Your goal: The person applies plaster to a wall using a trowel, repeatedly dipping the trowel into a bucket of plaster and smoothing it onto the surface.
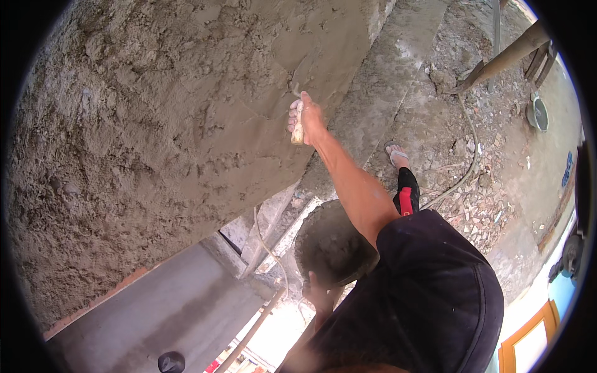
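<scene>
My right hand [306, 118], reaching up from the lower right, grips a pale trowel handle [298, 130] against a mortar-coated wall [137, 130]. The trowel's blade is mostly hidden. Around the hand the mortar is smoother; farther left it is rough and lumpy. Lower down, my left hand [316, 289] holds a dark round container [326, 233] of grey mortar at its rim, partly behind my body.
My sandalled foot [398, 155] stands on a dusty ledge. Rubble [479, 211], a hose [472, 161], a leaning pole [504, 56] and a bucket [538, 112] lie to the right. A grey lower surface [137, 311] and another pole [249, 329] are at lower left.
</scene>
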`<state>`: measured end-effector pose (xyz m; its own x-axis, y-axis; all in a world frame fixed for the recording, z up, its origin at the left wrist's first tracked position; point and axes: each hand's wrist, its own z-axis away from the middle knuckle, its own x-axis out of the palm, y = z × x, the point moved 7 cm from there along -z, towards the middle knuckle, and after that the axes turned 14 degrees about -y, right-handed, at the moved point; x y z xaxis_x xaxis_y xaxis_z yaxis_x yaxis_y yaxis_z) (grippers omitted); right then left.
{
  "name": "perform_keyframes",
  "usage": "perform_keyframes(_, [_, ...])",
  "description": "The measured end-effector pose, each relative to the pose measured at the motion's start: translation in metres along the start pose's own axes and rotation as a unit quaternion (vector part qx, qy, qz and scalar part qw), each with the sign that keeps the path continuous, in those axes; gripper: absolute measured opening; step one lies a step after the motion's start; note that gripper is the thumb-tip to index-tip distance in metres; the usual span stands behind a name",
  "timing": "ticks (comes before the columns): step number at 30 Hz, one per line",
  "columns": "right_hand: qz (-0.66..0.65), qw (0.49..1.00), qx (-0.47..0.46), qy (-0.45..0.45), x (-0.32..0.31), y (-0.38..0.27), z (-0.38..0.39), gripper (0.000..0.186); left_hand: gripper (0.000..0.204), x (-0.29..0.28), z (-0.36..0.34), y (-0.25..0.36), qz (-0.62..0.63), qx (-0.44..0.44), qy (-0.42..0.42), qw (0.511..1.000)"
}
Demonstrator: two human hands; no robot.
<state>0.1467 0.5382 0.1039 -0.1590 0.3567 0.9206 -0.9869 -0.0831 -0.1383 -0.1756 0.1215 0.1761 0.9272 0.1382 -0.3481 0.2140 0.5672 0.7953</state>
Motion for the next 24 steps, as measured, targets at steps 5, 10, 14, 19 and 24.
perform_keyframes(5, [-0.036,0.997,-0.037,-0.065,0.091,0.021,0.038,0.046,0.034,0.036,0.012,0.071,0.015,-0.099,0.064,0.993])
perform_keyframes(10, [0.004,0.993,-0.077,-0.084,0.169,0.04,0.078,0.044,0.034,0.011,0.003,0.067,0.053,0.0,0.064,0.997])
perform_keyframes(14, [0.205,0.971,-0.01,-0.122,0.152,0.068,0.156,0.038,0.029,0.002,-0.02,0.067,0.112,-0.012,0.064,0.992])
perform_keyframes(19, [0.603,0.749,0.21,-0.177,0.031,0.036,0.295,0.03,0.031,-0.015,-0.046,0.11,-0.014,0.157,0.053,0.986])
perform_keyframes(24, [0.911,0.214,0.197,-0.292,0.014,0.037,0.341,0.027,0.029,0.009,-0.034,0.203,-0.106,0.259,-0.023,0.96])
